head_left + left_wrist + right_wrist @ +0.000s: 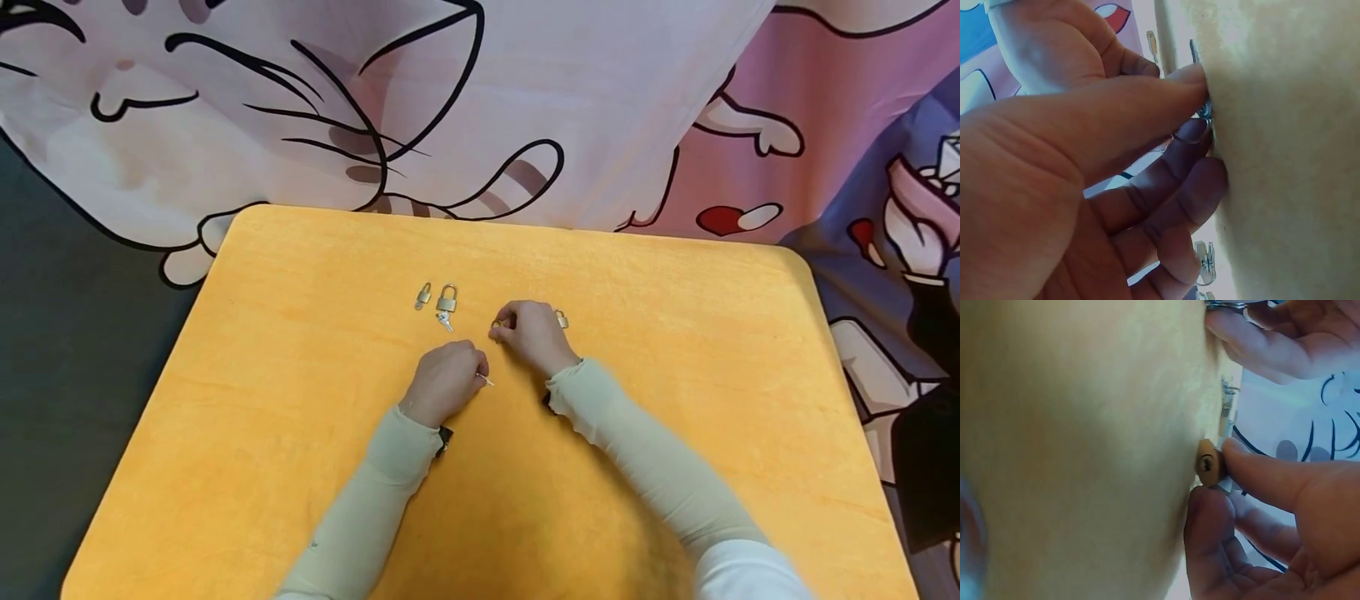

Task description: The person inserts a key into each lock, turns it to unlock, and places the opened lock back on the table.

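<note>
Between its thumb and fingertips, my left hand (447,379) pinches a small silver key (485,380), low over the yellow table. The fingers cover most of the key in the left wrist view. My right hand (534,333), a little farther forward and to the right, grips a small brass padlock (1207,464) by its sides. In the right wrist view the padlock's keyhole faces the camera; its shackle is largely hidden by the fingers. Key and padlock are apart.
Beyond my left hand lie a small padlock (425,292) and a larger padlock (447,303), with keys (446,321) at the larger one's base. Another padlock (562,319) lies just right of my right hand. A cartoon-print cloth (600,108) hangs behind the yellow table (300,333).
</note>
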{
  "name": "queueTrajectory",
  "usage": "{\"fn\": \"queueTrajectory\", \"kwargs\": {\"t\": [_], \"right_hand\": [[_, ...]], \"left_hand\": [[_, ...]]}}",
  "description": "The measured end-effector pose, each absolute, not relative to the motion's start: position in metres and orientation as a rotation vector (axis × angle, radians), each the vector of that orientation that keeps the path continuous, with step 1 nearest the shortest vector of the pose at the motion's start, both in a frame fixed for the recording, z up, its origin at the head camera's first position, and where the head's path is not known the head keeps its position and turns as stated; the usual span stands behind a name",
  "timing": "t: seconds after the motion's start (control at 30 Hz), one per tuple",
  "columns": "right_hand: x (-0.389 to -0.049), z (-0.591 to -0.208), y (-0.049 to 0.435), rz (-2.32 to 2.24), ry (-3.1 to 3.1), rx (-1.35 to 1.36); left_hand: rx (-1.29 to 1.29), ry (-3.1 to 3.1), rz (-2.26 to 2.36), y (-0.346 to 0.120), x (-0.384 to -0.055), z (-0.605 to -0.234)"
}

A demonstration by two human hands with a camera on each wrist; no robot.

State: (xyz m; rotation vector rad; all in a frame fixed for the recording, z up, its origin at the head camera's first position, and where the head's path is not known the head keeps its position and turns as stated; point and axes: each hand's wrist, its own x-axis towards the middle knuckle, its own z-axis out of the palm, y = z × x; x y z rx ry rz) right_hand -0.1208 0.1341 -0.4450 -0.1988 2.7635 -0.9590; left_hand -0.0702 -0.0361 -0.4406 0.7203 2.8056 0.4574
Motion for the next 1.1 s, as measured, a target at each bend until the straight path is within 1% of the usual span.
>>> {"fn": "queueTrajectory", "kwargs": {"t": [0.27, 0.47, 0.57, 0.73, 0.83, 0.97, 1.1], "right_hand": [[-0.114, -0.450, 0.139, -1.050, 2.697, -0.230], [-0.110, -0.452, 0.146, -1.317, 2.580, -0.095], [-0.109, -0.451, 0.149, -1.467, 2.520, -0.015], [-0.106, -0.448, 0.152, -1.762, 2.345, 0.146], [-0.104, -0.446, 0.152, -1.954, 2.192, 0.247], [-0.101, -0.445, 0.149, -2.135, 2.014, 0.307], [-0.097, -0.446, 0.147, -2.235, 1.906, 0.309]], "left_hand": [[0.668, 2.734, 0.584, -0.041, -0.072, -0.444], [0.589, 2.648, 0.882, -0.045, -0.074, -0.446], [0.485, 2.598, 1.107, -0.045, -0.075, -0.446], [0.212, 2.490, 1.510, -0.039, -0.078, -0.448], [0.093, 2.388, 1.727, -0.032, -0.078, -0.450], [0.022, 2.273, 1.928, -0.023, -0.077, -0.453], [0.000, 2.238, 2.014, -0.018, -0.076, -0.456]]}}
